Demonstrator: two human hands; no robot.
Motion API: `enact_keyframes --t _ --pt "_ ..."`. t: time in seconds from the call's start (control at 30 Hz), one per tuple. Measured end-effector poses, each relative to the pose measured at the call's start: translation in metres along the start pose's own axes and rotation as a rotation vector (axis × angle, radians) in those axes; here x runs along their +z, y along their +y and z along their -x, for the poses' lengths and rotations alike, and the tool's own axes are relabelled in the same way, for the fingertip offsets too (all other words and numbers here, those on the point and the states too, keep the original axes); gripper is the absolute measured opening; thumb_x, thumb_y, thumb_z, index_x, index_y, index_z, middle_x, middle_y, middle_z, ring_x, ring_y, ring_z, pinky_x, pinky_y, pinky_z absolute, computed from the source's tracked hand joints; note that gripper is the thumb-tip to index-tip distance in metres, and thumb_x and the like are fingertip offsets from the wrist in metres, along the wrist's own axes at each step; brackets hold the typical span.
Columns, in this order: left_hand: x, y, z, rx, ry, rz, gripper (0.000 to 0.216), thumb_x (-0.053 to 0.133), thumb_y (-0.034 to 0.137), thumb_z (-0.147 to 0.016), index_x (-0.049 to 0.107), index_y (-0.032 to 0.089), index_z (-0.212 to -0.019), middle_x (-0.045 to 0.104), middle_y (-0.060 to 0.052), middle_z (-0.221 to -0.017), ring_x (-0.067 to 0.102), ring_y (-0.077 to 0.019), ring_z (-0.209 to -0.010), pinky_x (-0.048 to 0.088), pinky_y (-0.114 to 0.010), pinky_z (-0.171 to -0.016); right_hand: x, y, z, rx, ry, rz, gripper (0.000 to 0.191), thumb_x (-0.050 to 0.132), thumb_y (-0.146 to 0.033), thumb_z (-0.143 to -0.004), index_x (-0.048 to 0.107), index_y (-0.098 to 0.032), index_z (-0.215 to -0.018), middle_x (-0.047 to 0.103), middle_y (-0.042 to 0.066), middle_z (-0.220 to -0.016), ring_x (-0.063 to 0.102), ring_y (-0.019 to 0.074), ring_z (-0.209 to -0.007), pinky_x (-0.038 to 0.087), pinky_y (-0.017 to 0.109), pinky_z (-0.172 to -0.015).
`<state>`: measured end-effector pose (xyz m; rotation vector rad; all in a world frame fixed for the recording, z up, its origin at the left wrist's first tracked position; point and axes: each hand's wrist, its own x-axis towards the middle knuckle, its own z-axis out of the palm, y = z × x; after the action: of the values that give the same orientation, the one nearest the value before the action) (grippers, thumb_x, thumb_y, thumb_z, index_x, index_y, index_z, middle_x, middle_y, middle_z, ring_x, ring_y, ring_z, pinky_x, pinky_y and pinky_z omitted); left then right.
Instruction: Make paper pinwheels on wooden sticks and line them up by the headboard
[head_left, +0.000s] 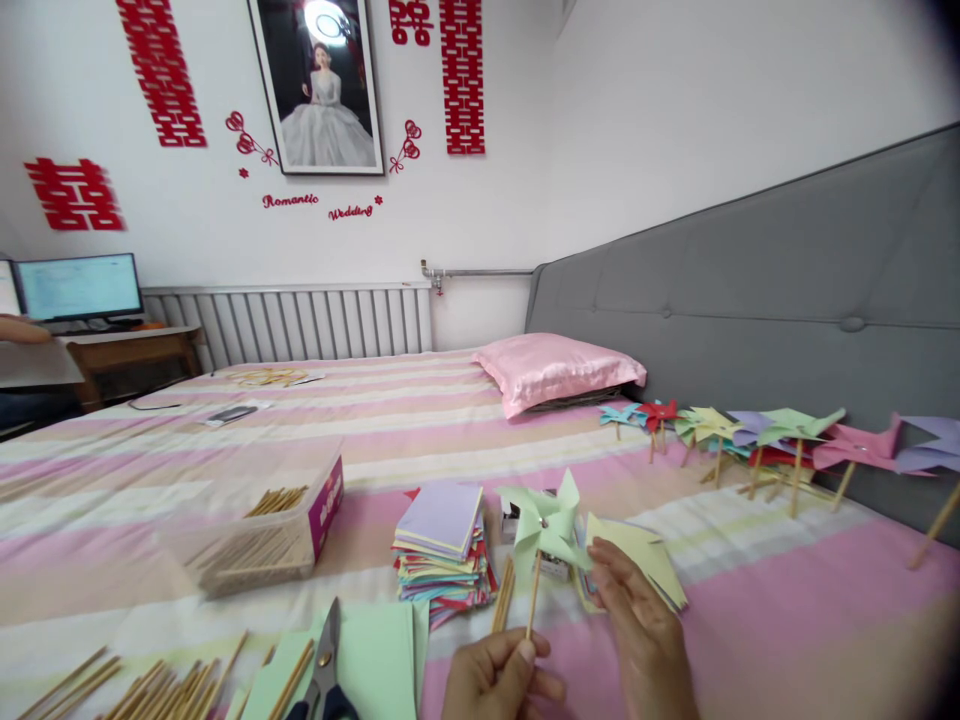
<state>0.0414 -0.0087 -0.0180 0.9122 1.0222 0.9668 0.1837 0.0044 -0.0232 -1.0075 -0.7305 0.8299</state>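
A pale green paper pinwheel [544, 522] stands upright on a thin wooden stick in front of me. My left hand [501, 675] pinches the lower end of that stick between thumb and fingers. Just right of the blades is my right hand [641, 625], its fingers apart and slightly bent, holding nothing. Its fingertips come close to the right blade; whether they touch it I cannot tell. Behind the right hand lie pale yellow paper squares [651, 560] with slits. A small box, mostly hidden, sits behind the pinwheel.
Left of the pinwheel rises a stack of coloured paper squares [442, 560]. Scissors [325, 665] rest on green paper [379, 645] beside loose sticks [169, 690]. A clear box [326, 500] holds more sticks. Finished pinwheels [799, 425] line the headboard [750, 280], near a pink pillow [559, 365].
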Motion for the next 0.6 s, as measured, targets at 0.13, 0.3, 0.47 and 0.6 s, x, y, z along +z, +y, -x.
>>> enact_keyframes --t 0.13,0.3,0.47,0.6 --pt "-0.001 0.003 0.000 -0.016 0.024 0.075 0.056 0.071 0.058 -0.046 0.060 0.010 -0.073 0.070 -0.009 -0.061 0.054 -0.0075 -0.030 0.029 -0.014 -0.032 -0.002 0.000 0.000 0.052 0.022 -0.088 0.028 0.063 -0.043 -0.070 0.056 -0.022 -0.087 0.054 -0.004 -0.070 0.047 0.0093 -0.061 0.039 0.018 -0.055" --pt "0.001 0.006 0.002 -0.010 0.037 0.106 0.056 0.072 0.056 -0.046 0.062 0.010 -0.076 0.071 -0.009 -0.064 0.055 -0.0076 -0.031 0.029 -0.014 -0.032 0.007 0.003 0.009 0.181 -0.364 -0.091 0.029 0.064 -0.044 -0.069 0.056 -0.018 -0.077 0.048 -0.005 -0.056 0.039 0.0061 -0.046 0.030 0.016 -0.043" --pt "0.002 0.001 0.000 0.016 -0.023 0.073 0.057 0.071 0.056 -0.049 0.064 0.009 -0.081 0.070 -0.009 -0.064 0.054 -0.0071 -0.032 0.031 -0.014 -0.033 0.013 0.003 0.016 0.154 -0.531 -0.117 0.033 0.066 -0.044 -0.067 0.062 -0.017 -0.084 0.058 0.003 -0.073 0.054 0.0134 -0.063 0.041 0.023 -0.057" --pt "0.001 -0.001 -0.001 -0.007 -0.026 0.069 0.057 0.070 0.057 -0.048 0.065 0.010 -0.080 0.069 -0.009 -0.064 0.054 -0.0066 -0.033 0.030 -0.014 -0.033 0.010 0.000 0.012 0.196 -0.522 -0.085 0.030 0.066 -0.042 -0.069 0.064 -0.017 -0.086 0.055 0.001 -0.070 0.046 0.0084 -0.053 0.037 0.020 -0.049"
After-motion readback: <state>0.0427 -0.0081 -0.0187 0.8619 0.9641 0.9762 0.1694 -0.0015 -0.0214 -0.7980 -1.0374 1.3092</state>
